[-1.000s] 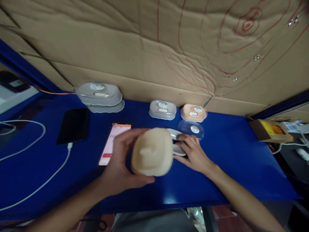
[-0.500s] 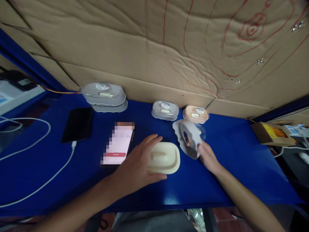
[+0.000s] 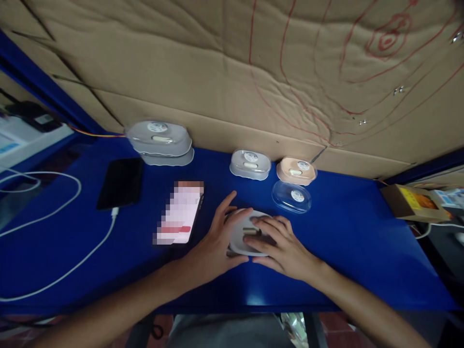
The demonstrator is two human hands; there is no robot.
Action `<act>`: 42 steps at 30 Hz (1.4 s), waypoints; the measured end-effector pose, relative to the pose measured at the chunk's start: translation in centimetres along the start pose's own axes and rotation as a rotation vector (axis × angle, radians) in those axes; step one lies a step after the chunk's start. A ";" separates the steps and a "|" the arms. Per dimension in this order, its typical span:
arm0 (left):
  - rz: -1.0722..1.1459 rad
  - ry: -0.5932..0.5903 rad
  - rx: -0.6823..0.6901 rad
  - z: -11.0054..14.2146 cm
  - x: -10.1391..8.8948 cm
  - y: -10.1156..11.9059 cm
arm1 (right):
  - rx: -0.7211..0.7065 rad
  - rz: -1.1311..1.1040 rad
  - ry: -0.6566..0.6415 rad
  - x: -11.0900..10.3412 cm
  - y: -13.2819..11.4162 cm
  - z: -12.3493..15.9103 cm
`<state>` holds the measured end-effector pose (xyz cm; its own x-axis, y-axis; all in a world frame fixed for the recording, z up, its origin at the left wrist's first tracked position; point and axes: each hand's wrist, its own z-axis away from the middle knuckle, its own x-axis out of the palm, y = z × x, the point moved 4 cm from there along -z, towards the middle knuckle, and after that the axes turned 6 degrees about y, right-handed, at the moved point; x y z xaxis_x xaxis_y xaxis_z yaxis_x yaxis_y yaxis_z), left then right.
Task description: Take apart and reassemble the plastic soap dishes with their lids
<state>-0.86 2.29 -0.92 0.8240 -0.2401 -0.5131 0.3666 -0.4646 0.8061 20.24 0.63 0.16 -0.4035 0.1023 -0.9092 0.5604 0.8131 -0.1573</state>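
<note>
An oval grey plastic shell (image 3: pixel 239 237) with a slot in its middle sits on the blue table in front of me. It covers the cream oval base; the ridge (image 3: pixel 250 231) shows through the slot. My left hand (image 3: pixel 219 237) holds the shell's left end, with the thumb at the near side and the fingers over the far side. My right hand (image 3: pixel 282 241) grips the right end, its fingers lying across the top and its thumb along the near edge. Just beyond sits a clear lid (image 3: pixel 292 197) with a round sticker.
Lidded boxes stand along the cardboard wall (image 3: pixel 181 58): stacked grey ones (image 3: pixel 159 140), a single grey one (image 3: pixel 250 165) and a peach one (image 3: pixel 296 171). Left of my hands lie a lit phone (image 3: pixel 181 212) and a dark phone (image 3: pixel 120 183) on a white cable (image 3: pixel 97 256).
My right hand has brought the grey shell left and down over the cream base. Both hands now hold it together, and the clear lid behind is uncovered.
</note>
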 end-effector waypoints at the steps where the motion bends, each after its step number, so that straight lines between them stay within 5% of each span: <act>1: 0.032 -0.044 -0.031 0.0 -0.2 -0.1 | 0.003 0.009 -0.017 0.1 0.0 0.0; 5: 0.383 -0.102 -0.238 -0.5 -1.6 -1.0 | 0.007 0.025 -0.041 0.1 0.0 -0.1; 11: 1.033 0.026 -0.572 -1.9 -2.1 -2.1 | 0.028 0.031 0.040 -0.2 0.7 0.2; 17: 1.124 0.009 -0.714 -2.1 -2.0 -1.0 | 0.008 0.042 0.085 0.2 0.8 0.7; 26: 1.200 -0.045 -0.829 -1.1 0.3 -1.0 | 0.012 0.016 -0.025 0.0 1.7 0.3; 34: 1.187 -0.050 -0.879 -1.4 0.1 -2.0 | 0.502 0.192 0.040 -1.8 10.1 3.0; 37: 1.205 -0.097 -0.876 -1.3 0.1 -1.8 | 0.560 0.102 0.045 -1.8 10.1 3.1; 42: 1.263 -0.119 -0.880 -0.9 0.9 -1.6 | 0.664 -0.310 0.233 -2.1 7.4 2.6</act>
<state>-0.32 3.59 -2.38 0.7609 -0.1614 0.6285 -0.3538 0.7088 0.6103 27.15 4.89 -0.07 -0.7133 0.1036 -0.6932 0.6843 0.3170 -0.6568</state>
